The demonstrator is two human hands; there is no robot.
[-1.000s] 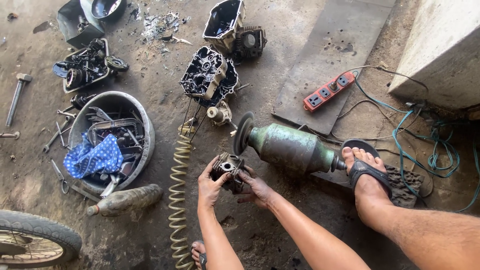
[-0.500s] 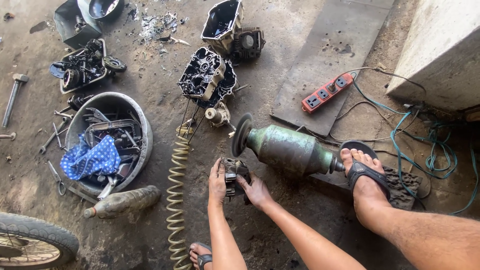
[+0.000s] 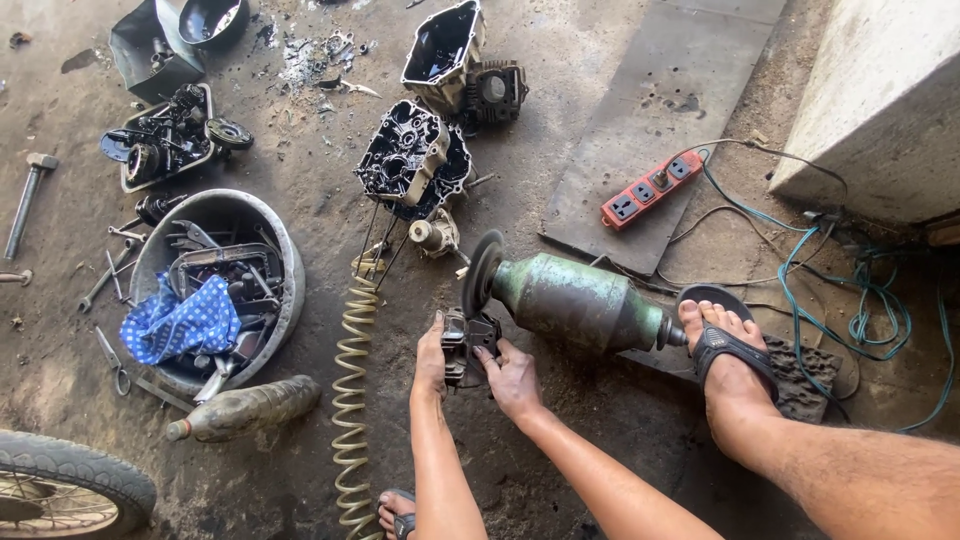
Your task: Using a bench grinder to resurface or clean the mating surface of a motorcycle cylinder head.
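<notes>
At the centre of the frame, a person's left hand (image 3: 432, 352) and right hand (image 3: 512, 378) close around a small dark metal engine part (image 3: 466, 343), fingers wrapped on either side, and hold it against the rim of a grinding wheel (image 3: 481, 274) on a green floor-laid bench grinder (image 3: 575, 302). The grinder lies on its side on the stained concrete, and a foot in a black sandal (image 3: 733, 352), at centre right, rests at its far end, apparently to steady it. The part looks mid-grind rather than finished, though whether the wheel is spinning cannot be told. Just left of the hands runs a yellow coiled air hose (image 3: 350, 390); above it lie opened engine casings (image 3: 410, 160) and a cylinder block (image 3: 495, 92), none reassembled. At lower left sits a metal basin (image 3: 285, 262) of spanners and tools with a blue checked cloth (image 3: 180, 322), a grimy plastic bottle (image 3: 245, 408) beside it, and a tyre (image 3: 70, 480) in the corner. A red power strip (image 3: 652, 187) and tangled blue cable (image 3: 860, 300) occupy the right, a hammer (image 3: 28, 200) the far left.
</notes>
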